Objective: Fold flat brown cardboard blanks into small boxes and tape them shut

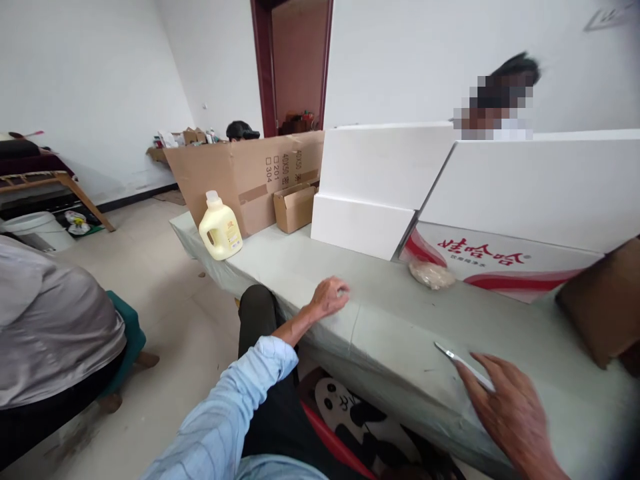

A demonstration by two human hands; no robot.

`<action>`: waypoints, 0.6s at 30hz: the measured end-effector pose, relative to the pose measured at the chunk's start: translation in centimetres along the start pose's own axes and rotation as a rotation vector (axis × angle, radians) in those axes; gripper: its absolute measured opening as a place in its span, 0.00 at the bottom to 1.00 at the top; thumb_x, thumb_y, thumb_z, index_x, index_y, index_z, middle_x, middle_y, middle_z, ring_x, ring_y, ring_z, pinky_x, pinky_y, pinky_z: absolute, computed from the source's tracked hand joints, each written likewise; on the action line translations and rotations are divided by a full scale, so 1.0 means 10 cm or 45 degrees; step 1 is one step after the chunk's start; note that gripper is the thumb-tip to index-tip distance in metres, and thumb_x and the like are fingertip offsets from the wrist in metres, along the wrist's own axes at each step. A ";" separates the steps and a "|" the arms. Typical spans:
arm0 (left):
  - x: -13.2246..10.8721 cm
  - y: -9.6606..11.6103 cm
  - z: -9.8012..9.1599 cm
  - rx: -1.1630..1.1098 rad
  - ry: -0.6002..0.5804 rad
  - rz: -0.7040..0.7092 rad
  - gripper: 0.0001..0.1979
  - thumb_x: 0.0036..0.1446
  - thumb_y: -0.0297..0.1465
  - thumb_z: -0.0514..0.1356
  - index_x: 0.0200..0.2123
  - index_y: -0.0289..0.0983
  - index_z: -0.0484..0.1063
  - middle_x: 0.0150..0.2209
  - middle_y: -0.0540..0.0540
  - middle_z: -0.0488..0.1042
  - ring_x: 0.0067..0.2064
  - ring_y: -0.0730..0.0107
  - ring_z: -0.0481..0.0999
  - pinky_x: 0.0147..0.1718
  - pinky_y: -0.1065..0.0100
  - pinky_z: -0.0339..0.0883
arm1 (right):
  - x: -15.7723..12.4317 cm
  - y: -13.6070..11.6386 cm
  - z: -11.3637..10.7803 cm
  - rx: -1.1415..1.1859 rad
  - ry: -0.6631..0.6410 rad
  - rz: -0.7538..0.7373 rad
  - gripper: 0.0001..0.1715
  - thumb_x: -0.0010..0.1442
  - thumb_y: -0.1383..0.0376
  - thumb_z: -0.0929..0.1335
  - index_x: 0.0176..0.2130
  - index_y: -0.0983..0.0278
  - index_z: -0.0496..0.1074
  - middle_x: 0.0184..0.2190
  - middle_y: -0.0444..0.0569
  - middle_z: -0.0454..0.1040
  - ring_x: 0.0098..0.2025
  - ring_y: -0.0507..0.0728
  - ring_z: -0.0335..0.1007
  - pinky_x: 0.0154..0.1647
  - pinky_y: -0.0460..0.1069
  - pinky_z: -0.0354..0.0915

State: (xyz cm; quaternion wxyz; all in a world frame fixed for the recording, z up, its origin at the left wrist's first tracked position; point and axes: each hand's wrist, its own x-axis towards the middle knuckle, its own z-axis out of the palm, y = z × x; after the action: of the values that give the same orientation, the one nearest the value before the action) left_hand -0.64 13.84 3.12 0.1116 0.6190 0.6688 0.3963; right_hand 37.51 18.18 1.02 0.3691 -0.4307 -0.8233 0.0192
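My left hand (329,297) rests on the grey table (380,313) near its front edge, fingers curled into a loose fist; nothing shows in it. My right hand (510,407) lies low at the right on the table, fingers wrapped round a thin white and metal tool (463,363) whose tip points up and left. A yellow detergent bottle (221,230) with a white cap stands at the table's far left end. A lumpy bag of something pale (431,273) lies against a printed white box (500,263).
White foam boards (380,180) and a cardboard sheet (240,173) stand along the table's back, with a small open carton (295,207). A brown box (605,300) sits at the right. One person (500,100) is behind the boards, another in grey (45,320) at my left.
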 end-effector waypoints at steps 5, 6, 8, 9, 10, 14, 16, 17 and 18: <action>0.64 0.32 -0.19 -0.169 0.116 0.016 0.14 0.77 0.37 0.59 0.56 0.38 0.78 0.57 0.40 0.79 0.54 0.61 0.81 0.55 0.55 0.79 | -0.03 -1.27 0.38 0.640 -0.173 -0.166 0.16 0.73 0.51 0.69 0.57 0.50 0.75 0.53 0.53 0.77 0.42 0.64 0.81 0.44 0.62 0.82; 0.74 0.38 -0.23 -0.196 0.135 0.026 0.15 0.78 0.39 0.57 0.59 0.39 0.77 0.59 0.39 0.78 0.56 0.60 0.81 0.55 0.53 0.79 | -0.05 -1.48 0.45 0.697 -0.176 -0.219 0.18 0.73 0.53 0.69 0.60 0.50 0.74 0.53 0.54 0.77 0.42 0.63 0.81 0.42 0.60 0.82; 0.87 0.50 -0.30 -0.244 0.179 0.049 0.17 0.79 0.40 0.56 0.61 0.39 0.75 0.61 0.39 0.76 0.57 0.58 0.80 0.55 0.51 0.79 | -0.09 -1.82 0.53 0.760 -0.178 -0.308 0.22 0.75 0.55 0.70 0.65 0.52 0.70 0.55 0.55 0.76 0.45 0.63 0.81 0.44 0.59 0.82; 0.91 0.55 -0.34 -0.266 0.207 0.057 0.16 0.79 0.39 0.56 0.60 0.38 0.76 0.60 0.39 0.77 0.56 0.60 0.81 0.56 0.53 0.79 | -0.10 -1.94 0.56 0.767 -0.171 -0.342 0.24 0.75 0.55 0.70 0.66 0.52 0.69 0.57 0.56 0.75 0.47 0.63 0.81 0.46 0.59 0.82; 0.93 0.59 -0.38 -0.287 0.237 0.064 0.15 0.78 0.37 0.57 0.57 0.38 0.78 0.58 0.39 0.79 0.55 0.62 0.81 0.55 0.55 0.79 | -0.11 -2.04 0.58 0.761 -0.161 -0.373 0.25 0.76 0.55 0.70 0.68 0.53 0.67 0.58 0.58 0.74 0.51 0.64 0.80 0.49 0.60 0.82; 0.93 0.69 -0.47 -0.356 0.346 0.079 0.07 0.68 0.27 0.63 0.45 0.35 0.82 0.47 0.42 0.84 0.46 0.68 0.81 0.51 0.64 0.77 | -0.09 -2.29 0.62 0.686 -0.070 -0.488 0.26 0.76 0.59 0.70 0.69 0.57 0.66 0.60 0.60 0.74 0.60 0.67 0.76 0.58 0.63 0.79; 0.91 0.72 -0.46 -0.368 0.371 0.085 0.06 0.65 0.26 0.64 0.43 0.35 0.81 0.46 0.43 0.84 0.44 0.67 0.81 0.49 0.65 0.77 | -0.04 -2.36 0.66 0.677 -0.045 -0.518 0.24 0.76 0.61 0.70 0.67 0.58 0.67 0.59 0.60 0.74 0.61 0.67 0.75 0.59 0.63 0.78; 0.91 0.72 -0.45 -0.365 0.378 0.088 0.05 0.64 0.26 0.64 0.42 0.35 0.81 0.46 0.43 0.84 0.43 0.67 0.81 0.48 0.65 0.77 | -0.02 -2.39 0.68 0.685 -0.040 -0.515 0.23 0.76 0.62 0.69 0.66 0.59 0.68 0.58 0.60 0.75 0.61 0.67 0.75 0.59 0.63 0.77; 0.90 0.73 -0.44 -0.356 0.382 0.093 0.05 0.64 0.25 0.64 0.42 0.36 0.81 0.46 0.43 0.84 0.43 0.67 0.81 0.47 0.65 0.76 | 0.01 -2.42 0.69 0.702 -0.040 -0.501 0.22 0.75 0.62 0.69 0.65 0.59 0.68 0.57 0.59 0.76 0.59 0.67 0.75 0.59 0.63 0.77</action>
State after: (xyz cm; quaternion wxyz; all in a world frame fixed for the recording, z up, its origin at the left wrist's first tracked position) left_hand 0.03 19.81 14.00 0.0810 0.5553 0.5936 0.5768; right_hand 16.30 5.01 4.50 0.4555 -0.1474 -0.8601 0.1761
